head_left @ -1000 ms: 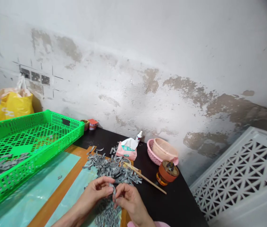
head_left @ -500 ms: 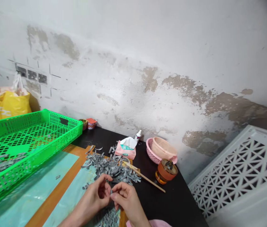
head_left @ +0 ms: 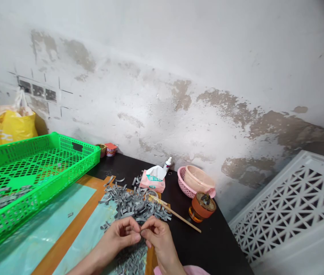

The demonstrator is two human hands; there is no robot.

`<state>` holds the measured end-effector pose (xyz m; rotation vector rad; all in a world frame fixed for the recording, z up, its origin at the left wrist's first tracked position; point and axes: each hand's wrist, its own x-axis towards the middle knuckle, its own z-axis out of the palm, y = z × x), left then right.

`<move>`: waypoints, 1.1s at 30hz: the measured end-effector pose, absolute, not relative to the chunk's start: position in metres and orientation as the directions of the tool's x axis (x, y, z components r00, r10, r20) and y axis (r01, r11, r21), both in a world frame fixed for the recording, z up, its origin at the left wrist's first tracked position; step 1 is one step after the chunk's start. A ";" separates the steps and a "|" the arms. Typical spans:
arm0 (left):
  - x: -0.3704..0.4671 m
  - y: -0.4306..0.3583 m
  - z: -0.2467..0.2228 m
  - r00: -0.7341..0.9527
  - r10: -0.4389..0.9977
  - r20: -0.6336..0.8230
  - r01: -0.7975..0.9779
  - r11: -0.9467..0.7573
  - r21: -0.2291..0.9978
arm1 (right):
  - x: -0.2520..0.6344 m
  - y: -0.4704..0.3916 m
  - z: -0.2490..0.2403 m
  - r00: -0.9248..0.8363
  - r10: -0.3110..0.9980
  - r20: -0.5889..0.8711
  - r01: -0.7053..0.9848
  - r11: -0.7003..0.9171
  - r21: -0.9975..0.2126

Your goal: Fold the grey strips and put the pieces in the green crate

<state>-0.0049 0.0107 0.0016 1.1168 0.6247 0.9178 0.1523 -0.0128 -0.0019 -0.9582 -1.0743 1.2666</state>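
My left hand (head_left: 123, 235) and my right hand (head_left: 159, 237) meet fingertip to fingertip above the worktop. Thumb and forefinger are closed in a pinch on each. A small grey piece (head_left: 141, 230) barely shows at my right fingertips; my fingers cover most of it. What my left fingertips grip is hidden. Just beyond the hands lies a heap of curved grey strips (head_left: 133, 202). Below them, partly covered by my wrists, many short grey pieces (head_left: 133, 261) are spread out.
A green plastic crate (head_left: 64, 173) holding grey pieces stands on the left. Behind the heap are a tissue pack (head_left: 153, 185) and a white bottle (head_left: 167, 164). To the right lie a wooden-handled brush (head_left: 182, 218), pink baskets (head_left: 198, 179) and a lidded jar (head_left: 202, 206).
My left hand has shifted right and its fingers have closed toward my right fingertips. My right hand has moved slightly right and up. The grey piece, visible between them before, is now mostly covered.
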 end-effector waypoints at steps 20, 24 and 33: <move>-0.018 0.014 -0.001 0.494 0.868 -0.050 -0.097 0.112 0.989 | 0.158 -0.018 0.009 -0.218 0.972 0.082 -0.169 0.045 -0.985; -0.018 0.013 0.000 0.489 0.870 -0.060 -0.036 0.089 0.995 | 0.160 -0.019 0.010 -0.261 0.964 0.040 -0.170 -0.005 -0.986; -0.016 0.011 0.001 0.454 0.887 0.085 -0.003 -0.093 0.996 | 0.159 -0.016 0.003 -0.182 0.977 -0.107 -0.125 -0.131 -0.983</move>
